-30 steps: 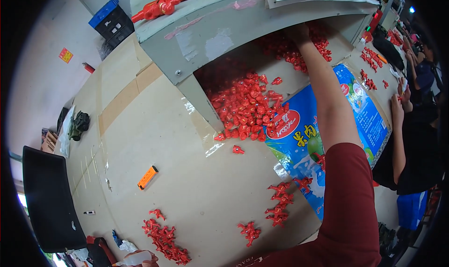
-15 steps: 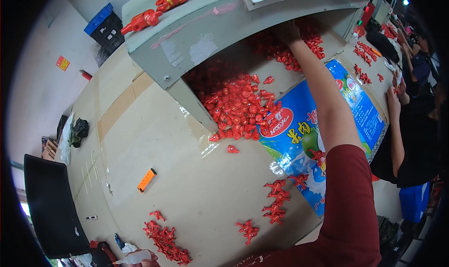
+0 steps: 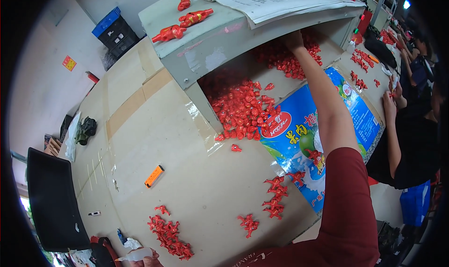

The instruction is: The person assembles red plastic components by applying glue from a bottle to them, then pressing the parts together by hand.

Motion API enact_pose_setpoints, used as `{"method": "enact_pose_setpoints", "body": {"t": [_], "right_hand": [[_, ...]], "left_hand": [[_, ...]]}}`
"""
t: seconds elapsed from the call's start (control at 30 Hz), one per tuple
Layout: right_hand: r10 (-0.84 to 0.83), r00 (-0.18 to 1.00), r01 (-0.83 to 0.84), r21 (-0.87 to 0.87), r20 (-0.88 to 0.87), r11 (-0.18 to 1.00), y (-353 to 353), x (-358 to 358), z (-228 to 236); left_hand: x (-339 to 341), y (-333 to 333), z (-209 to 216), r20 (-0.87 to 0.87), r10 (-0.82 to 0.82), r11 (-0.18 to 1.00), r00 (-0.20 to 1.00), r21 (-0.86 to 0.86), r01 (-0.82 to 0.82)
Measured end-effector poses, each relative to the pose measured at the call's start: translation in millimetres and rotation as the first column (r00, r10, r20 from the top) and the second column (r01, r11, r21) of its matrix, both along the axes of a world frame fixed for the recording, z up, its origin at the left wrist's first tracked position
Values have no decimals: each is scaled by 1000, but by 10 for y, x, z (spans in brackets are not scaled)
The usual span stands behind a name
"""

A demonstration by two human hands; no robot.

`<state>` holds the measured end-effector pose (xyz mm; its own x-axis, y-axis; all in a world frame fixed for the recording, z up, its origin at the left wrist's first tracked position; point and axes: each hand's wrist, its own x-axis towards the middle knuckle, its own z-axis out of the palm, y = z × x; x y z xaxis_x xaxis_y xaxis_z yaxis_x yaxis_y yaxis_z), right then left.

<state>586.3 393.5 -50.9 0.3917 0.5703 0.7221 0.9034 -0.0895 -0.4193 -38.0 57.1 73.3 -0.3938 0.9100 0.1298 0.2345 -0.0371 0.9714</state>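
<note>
My right arm reaches forward under the grey metal shelf (image 3: 196,47). My right hand (image 3: 293,41) is at a heap of small red plastic pieces (image 3: 286,61), its fingers hidden in the shade and under the shelf edge. Low at the left, my left hand (image 3: 150,259) is closed round a translucent squeeze bottle (image 3: 135,254) with a narrow tip. Beside it lies a cluster of red toy figures (image 3: 169,236). A second heap of red pieces (image 3: 241,108) spills out from beneath the shelf.
Near my right arm, more red figures (image 3: 275,197) lie by a blue printed cardboard sheet (image 3: 299,131). An orange cutter (image 3: 154,176) rests mid-table. Larger red figures (image 3: 196,17) and newspaper (image 3: 280,3) sit atop the shelf. A co-worker's arm (image 3: 392,127) is at right.
The view has tilted a little, so shelf and table sit slightly lower in it. My right hand stays under the shelf, and my left hand still holds the bottle.
</note>
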Motion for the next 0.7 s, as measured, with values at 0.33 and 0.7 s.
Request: {"method": "enact_pose_setpoints", "body": {"t": [0.33,0.7], "right_hand": [[221,235,-289,149,-947,946,-1086,-669,569],[76,-184,-664,181,-980,725,-2774,-2944,836]], "left_hand": [[-615,-307,-325,410,-211,976,887,40,213],[-1003,-539,-473,579,-265,963,771,194,185]]}}
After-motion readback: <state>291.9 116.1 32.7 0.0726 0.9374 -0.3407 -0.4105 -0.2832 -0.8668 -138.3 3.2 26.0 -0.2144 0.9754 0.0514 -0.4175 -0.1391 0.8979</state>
